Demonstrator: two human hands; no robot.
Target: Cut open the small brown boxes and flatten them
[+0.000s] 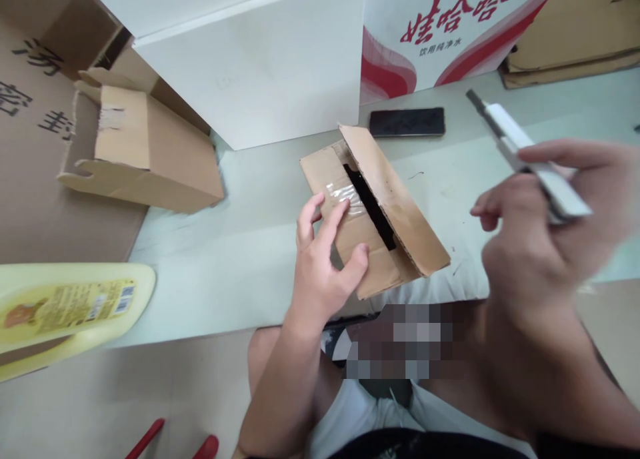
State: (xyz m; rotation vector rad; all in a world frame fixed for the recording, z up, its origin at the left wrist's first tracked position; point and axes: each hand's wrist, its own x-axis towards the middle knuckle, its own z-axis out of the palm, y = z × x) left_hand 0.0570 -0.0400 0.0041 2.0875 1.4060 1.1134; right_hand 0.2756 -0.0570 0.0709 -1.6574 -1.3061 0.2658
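Observation:
A small brown cardboard box (367, 272) lies on the pale table, a strip of clear tape on its top. One long flap is lifted, with a dark slot beside it; the inside cannot be made out. My left hand (327, 259) rests on the box with fingers spread, the index finger touching the tape and the thumb near the front edge. Off to the right, my right hand (535, 225) is closed round a slim white utility knife (515, 129), its dark end pointing up and left. This hand is raised apart from the box and partly blurred.
A black phone (407, 122) lies behind the box. White cartons (260, 65) and a red-and-white carton (450, 39) stand at the back. An open cardboard box (170, 152) sits left, a yellow bottle (130, 305) nearer, and flattened cardboard (575, 39) at far right.

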